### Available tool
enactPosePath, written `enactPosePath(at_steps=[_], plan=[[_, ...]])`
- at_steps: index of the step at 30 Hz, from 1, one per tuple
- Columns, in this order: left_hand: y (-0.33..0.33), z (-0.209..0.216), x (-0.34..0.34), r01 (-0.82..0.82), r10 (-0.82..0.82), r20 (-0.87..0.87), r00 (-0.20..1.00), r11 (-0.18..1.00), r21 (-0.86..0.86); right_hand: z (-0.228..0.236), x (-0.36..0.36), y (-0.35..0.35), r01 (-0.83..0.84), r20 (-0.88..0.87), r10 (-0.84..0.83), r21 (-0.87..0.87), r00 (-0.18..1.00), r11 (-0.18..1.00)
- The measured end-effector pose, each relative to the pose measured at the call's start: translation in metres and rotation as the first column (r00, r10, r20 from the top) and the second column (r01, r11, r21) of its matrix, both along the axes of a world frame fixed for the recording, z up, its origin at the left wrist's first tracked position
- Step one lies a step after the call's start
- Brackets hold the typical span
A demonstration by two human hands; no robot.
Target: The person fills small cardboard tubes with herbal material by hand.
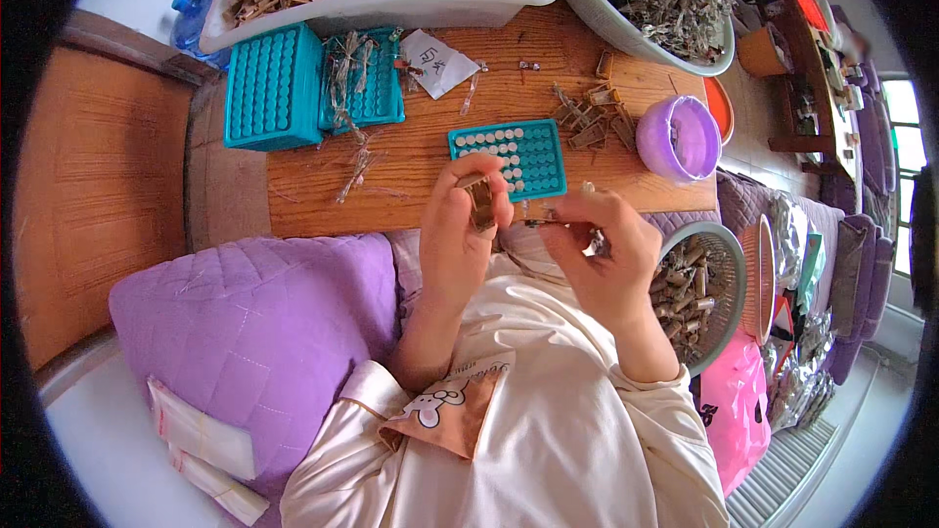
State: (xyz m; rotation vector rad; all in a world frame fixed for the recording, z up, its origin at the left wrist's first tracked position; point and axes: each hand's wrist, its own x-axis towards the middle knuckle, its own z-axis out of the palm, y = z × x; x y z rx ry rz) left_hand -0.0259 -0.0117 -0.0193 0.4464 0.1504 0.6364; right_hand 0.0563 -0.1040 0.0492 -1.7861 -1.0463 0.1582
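Observation:
My left hand (452,240) is closed around a small, shiny gold-brown hollow piece (479,201), held upright between thumb and fingers. To its right, the fingers of my right hand (616,242) are pinched on a thin, dark, narrow piece (534,222) whose tip points toward the left hand. A clear glinting bit (595,242) shows in the right palm; its kind is too small to tell. Just beyond both hands lies a teal tray (545,158) of round wells, with white round pieces (479,139) in its left part.
A stack of teal trays (269,88) stands at the table's left. Along the back are a white tub (411,18) of brown pieces and a grey tub (641,37) of clear wrapped ones. Loose brown pieces (595,122) lie near a purple bowl (678,142). A grey basket (736,303) sits right.

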Motion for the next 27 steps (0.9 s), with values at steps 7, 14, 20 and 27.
enactPosePath(at_steps=[7,14,20,27], plan=[[-0.013,0.006,-0.003,-0.160,0.164,-0.020,0.986,0.981,0.108,-0.005,-0.009,0.009,-0.075,0.080,0.073,0.030,0.994,0.997],[-0.009,-0.008,-0.002,-0.114,0.091,0.106,0.990,0.963,0.245,-0.003,-0.009,0.007,-0.057,0.004,0.057,0.044,0.998,0.997],[-0.009,-0.007,-0.004,-0.048,0.035,0.059,0.998,0.966,0.253,-0.004,-0.006,0.004,-0.112,0.036,0.112,0.009,0.993,0.994],[-0.012,0.004,-0.003,-0.047,0.063,-0.092,0.994,0.984,0.170,-0.002,0.000,0.007,-0.203,0.087,0.209,-0.072,0.974,0.977]])
